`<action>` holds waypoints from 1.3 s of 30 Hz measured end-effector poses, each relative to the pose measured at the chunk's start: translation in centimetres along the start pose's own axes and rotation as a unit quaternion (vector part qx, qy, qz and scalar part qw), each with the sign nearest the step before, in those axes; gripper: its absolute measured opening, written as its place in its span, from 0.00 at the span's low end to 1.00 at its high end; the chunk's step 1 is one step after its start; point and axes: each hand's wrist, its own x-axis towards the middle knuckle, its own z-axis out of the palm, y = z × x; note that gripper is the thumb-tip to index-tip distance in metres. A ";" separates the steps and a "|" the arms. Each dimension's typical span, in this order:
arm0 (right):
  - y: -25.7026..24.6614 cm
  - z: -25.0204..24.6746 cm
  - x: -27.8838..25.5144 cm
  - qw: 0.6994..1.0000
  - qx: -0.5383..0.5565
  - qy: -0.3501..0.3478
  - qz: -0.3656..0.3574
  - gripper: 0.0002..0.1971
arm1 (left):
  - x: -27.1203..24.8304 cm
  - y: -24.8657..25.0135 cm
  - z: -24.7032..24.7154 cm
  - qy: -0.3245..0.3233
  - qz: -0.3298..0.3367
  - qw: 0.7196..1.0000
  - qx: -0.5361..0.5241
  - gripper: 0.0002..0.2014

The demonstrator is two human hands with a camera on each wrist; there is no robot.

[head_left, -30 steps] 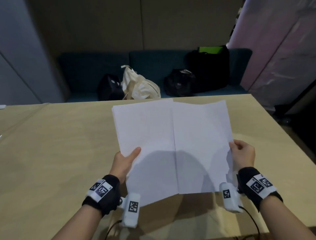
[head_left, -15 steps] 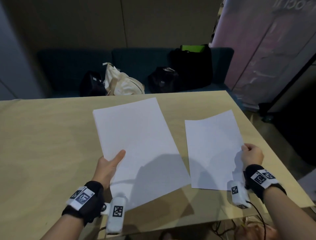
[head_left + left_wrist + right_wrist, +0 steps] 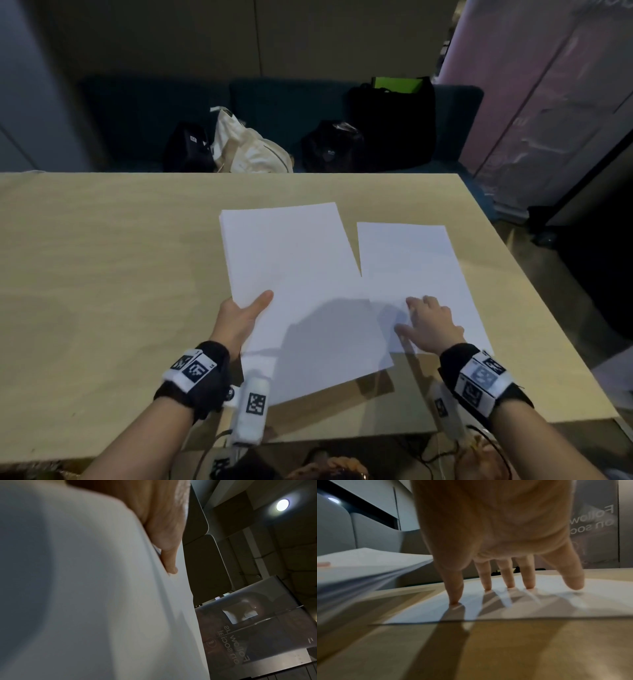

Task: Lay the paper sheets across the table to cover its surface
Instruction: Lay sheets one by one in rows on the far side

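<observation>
- On table, R half, near front edge – single sheet, lying flat. Right hand on its near-L part, fingers spread & straight, tips pressing down; holds nothing. Prob. pinning the sheet so it stays square to the R edge.
- Just L of it – paper stack, several sheets, held above the wood; near corner juts past the single sheet's L edge. Left hand grips its L edge, thumb on top, fingers under. Prob. kept aloft as supply for next sheet.
- Coverage est.: one sheet down, most of table bare; early stage.
- Behind table – dark sofa w/ black bags, cream tote, tall black bag w/ green top. No legible labels.
- R side – banner: reads "Follow… on soc…", rest cut off.
- Wrist bands – square b/w coded markers, no text.
</observation>
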 end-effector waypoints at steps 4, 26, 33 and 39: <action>-0.2 -1.1 3.1 1.000 0.008 0.008 -0.005 0.28 | 0.3 0.8 1.1 -0.001 0.002 1.000 0.007 0.18; 2.7 -6.9 16.6 0.991 0.065 0.098 0.059 0.22 | 3.9 2.8 3.5 0.022 0.011 0.999 0.046 0.18; 3.6 -7.4 19.0 0.992 0.057 0.103 0.048 0.22 | 5.3 3.6 4.3 0.015 0.017 0.997 0.069 0.17; 4.2 -7.4 20.1 0.992 0.045 0.110 0.035 0.23 | 5.7 4.2 5.0 0.005 0.020 0.998 0.063 0.15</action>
